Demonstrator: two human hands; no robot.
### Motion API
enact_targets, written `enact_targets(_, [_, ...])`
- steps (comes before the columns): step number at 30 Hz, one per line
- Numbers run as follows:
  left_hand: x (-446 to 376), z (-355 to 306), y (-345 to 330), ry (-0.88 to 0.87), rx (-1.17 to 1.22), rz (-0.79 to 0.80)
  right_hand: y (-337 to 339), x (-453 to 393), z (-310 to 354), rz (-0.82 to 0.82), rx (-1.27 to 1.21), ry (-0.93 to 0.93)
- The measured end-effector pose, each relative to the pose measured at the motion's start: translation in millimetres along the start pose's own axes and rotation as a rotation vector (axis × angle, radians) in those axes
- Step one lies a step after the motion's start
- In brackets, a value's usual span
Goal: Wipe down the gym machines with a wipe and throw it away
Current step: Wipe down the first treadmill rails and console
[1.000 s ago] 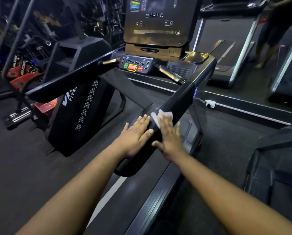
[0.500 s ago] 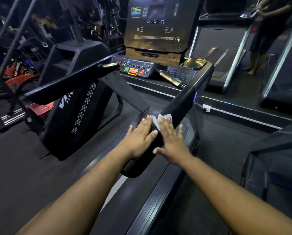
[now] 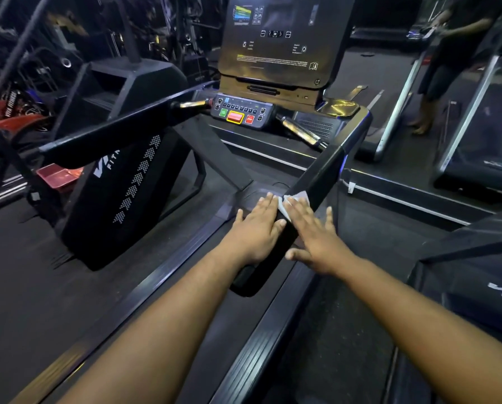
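Two flat hands sit mid-frame: your right hand [image 3: 310, 231], fingers spread wide, presses the white crumpled wipe [image 3: 292, 203] on the black padded treadmill handrail [image 3: 316, 182]; your left hand [image 3: 257, 225] rests flat beside it. You're mid-wipe; next, slide upward.

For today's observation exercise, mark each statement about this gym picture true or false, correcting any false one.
1. The right hand presses a white wipe flat on the treadmill's right handrail. True.
2. The left hand holds a spray bottle. False: it lies flat on the handrail, holding nothing.
3. The button panel shows a green button. True.
4. The wipe lies on the floor. False: it is under the right hand's fingers.
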State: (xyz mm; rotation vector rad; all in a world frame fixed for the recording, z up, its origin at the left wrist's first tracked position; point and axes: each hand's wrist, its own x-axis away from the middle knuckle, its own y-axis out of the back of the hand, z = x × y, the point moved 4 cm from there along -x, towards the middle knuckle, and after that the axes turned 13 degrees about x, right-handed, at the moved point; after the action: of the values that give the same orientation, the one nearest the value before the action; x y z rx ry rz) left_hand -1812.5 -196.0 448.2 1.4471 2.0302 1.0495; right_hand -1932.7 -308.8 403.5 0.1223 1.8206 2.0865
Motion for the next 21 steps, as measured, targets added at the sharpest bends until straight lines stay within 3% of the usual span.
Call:
enact_targets(6, [0,-3,1,0.023,-0.032,0.0,20,-45,-57,-0.016,-0.057,-0.238])
enact_targets(12, [-3,2,-1,0.052,0.004,0.002,-20,-3,5,-0.143,-0.305,-0.077])
enact_targets(15, [-3,0,0,0.062,-0.008,0.02,-33,0,8,-0.18,-0.357,-0.099])
enact_targets(21, [-3,-4,0,0.079,-0.057,0.002,-15,-55,-48,-0.299,-0.741,-0.513])
